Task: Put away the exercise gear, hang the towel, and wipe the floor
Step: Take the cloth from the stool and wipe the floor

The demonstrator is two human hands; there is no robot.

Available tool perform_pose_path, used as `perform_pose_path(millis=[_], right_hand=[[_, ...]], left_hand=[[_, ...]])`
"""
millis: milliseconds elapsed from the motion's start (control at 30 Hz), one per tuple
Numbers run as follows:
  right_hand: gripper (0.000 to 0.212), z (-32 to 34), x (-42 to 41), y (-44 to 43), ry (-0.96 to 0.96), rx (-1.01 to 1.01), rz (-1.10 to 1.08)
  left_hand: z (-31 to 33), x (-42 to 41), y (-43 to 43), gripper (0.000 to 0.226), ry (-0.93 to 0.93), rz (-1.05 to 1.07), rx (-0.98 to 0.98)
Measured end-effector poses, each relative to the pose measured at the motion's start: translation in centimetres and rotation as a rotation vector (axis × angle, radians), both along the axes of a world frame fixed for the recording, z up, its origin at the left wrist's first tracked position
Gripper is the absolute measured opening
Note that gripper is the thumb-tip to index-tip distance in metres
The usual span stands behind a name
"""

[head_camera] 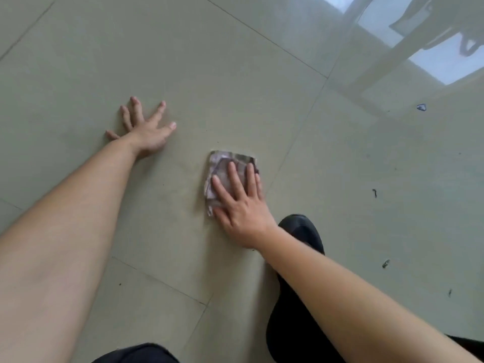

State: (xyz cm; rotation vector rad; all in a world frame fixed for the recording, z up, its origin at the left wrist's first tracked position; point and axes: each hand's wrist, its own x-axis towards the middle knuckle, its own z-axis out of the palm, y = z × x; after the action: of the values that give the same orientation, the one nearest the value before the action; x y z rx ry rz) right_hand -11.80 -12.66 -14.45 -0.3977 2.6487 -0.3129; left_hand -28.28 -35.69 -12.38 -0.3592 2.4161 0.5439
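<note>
**A:** Head view, left first: how do the hands lie?

**B:** Left hand (146,132) is splayed flat on the tiled floor (235,74), open tile all round. Right hand (241,205) presses straight-fingered on a crumpled cloth (222,169) at centre, hiding its near half.

**A:** Rightward?

**B:** Dark shoe (301,231) partly behind the forearm, dark specks (375,193), then a glossy window reflection (419,48); its shapes are unclear.
</note>
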Motion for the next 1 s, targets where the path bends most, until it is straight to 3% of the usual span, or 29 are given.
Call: perform_pose_path(millis=[100,267,367,433,567,733,867,1000], right_hand=[[0.063,0.0,7.3,-1.8,0.012,-0.006,0.205],[0.068,1.1,13.1,-2.8,-0.059,0.071,0.469],[0.07,1.1,12.2,-1.7,-0.07,0.101,0.55],[0.07,1.6,9.6,-0.5,-0.063,0.14,0.518],[0.071,3.4,4.6,2.0,-0.156,0.22,0.143],[0.07,3.8,4.3,-2.1,-0.255,0.201,-0.081],[0.066,3.6,6.0,-4.7,-0.226,0.19,0.029],[0.066,2.8,2.2,-1.8,-0.121,0.136,0.35]], left_hand=[[1.9,0.7,-2.1,0.053,0.099,0.136,0.22],[2.5,8.5,-2.4,0.058,0.155,0.072,-0.153],[2.3,13.3,-2.3,0.062,0.105,-0.002,-0.239],[2.0,14.8,-3.0,0.06,0.038,0.018,-0.217],[2.7,14.7,-4.5,0.057,-0.026,-0.029,-0.192],[3.2,13.6,-5.3,0.069,-0.126,-0.089,-0.172],[3.6,13.7,-4.8,0.07,-0.198,-0.102,-0.197],[4.2,11.7,-5.1,0.068,-0.321,-0.118,-0.237]])
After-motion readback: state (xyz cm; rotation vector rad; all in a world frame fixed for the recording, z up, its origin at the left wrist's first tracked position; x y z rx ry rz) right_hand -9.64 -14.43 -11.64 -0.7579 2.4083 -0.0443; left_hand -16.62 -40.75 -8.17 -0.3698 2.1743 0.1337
